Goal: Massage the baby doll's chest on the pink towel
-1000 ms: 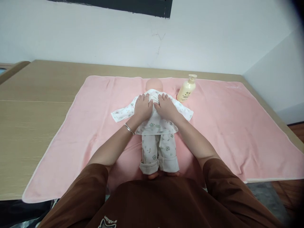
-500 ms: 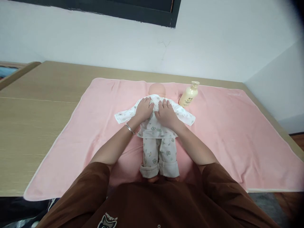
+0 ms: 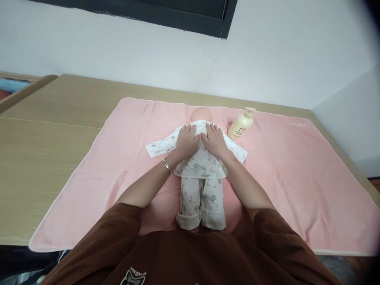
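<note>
A baby doll (image 3: 202,114) lies on a pink blanket (image 3: 118,150), its bald head away from me and its legs toward my body. It wears a white printed long-sleeved top (image 3: 202,164) and matching trousers (image 3: 190,194) with rolled cuffs. My left hand (image 3: 187,141) rests flat on the left side of the doll's upper torso, fingers stretched out. On the right side, my right hand (image 3: 214,140) lies flat in the same way, the two thumbs close to each other. Both hands are open and hold nothing. The doll's face is not visible.
A pale yellow pump bottle (image 3: 240,124) lies tilted in view on the blanket, right of the doll's head. Beneath the blanket is a wooden table (image 3: 50,158), with a white wall (image 3: 148,55) behind it. A dark frame (image 3: 178,18) is on the wall.
My hands have shifted slightly on the doll's top, with the right thumb now level with the left. The whole view has moved a little, so things appear slightly further right and lower.
</note>
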### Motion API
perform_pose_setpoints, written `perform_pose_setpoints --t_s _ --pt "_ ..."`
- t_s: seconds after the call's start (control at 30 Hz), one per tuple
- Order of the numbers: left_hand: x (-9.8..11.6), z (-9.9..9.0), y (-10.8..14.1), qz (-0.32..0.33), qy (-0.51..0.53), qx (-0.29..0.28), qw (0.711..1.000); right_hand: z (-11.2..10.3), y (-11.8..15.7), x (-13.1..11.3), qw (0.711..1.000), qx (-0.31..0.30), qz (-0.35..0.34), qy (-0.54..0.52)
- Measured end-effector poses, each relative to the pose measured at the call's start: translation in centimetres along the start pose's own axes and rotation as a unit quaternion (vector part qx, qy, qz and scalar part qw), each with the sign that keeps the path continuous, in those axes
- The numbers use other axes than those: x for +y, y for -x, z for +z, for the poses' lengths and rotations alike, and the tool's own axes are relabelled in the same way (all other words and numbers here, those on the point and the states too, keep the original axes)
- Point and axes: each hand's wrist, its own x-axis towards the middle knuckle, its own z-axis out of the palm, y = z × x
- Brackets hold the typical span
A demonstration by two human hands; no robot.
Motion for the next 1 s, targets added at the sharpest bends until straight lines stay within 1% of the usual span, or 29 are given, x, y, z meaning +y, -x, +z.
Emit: perform_pose_setpoints --t_s 0.13,0.27,0.33,0.43,0.53,0.63,0.73,0.8,0.9,1.0 --pt "-0.8 -0.2 -0.9 0.007 0.011 -0.003 1.0 -0.3 0.7 -0.8 1.0 0.001 0.002 0.01" --pt "-1.3 -0.8 -1.6 0.0 0.029 -0.044 0.999 -0.8 2.6 -2.4 0.999 0.01 -0.015 0.032" --pt "-1.1 -1.0 -1.5 -0.004 0.03 -0.055 0.998 -1.3 3.2 -2.7 0.999 0.002 -0.034 0.037" --pt "-0.1 -0.7 -0.2 0.007 0.011 -0.035 0.999 -1.9 3.0 -2.1 0.998 -0.017 -0.055 0.013" --pt "1.5 -0.3 1.6 0.043 0.003 -0.016 0.999 -2.0 1.7 -0.8 0.997 -0.023 -0.064 -0.031" --pt "2.3 -0.2 2.3 0.054 -0.007 -0.021 0.998 -1.6 0.5 0.0 0.997 -0.017 -0.058 -0.047" --pt "1.9 -0.7 1.3 0.044 -0.003 -0.044 0.998 -1.2 0.3 -0.1 0.999 -0.01 -0.04 -0.025" --pt "1.2 -1.2 0.2 0.024 0.017 -0.071 0.997 -1.3 0.9 -0.6 0.999 -0.012 -0.037 -0.006" --pt "-0.2 -1.6 -1.5 0.001 0.054 -0.111 0.992 -1.9 2.7 -1.8 0.998 -0.017 -0.064 0.024" --pt "-1.2 -1.4 -2.3 0.019 0.065 -0.104 0.992 -2.6 4.1 -2.7 0.994 -0.021 -0.097 0.054"
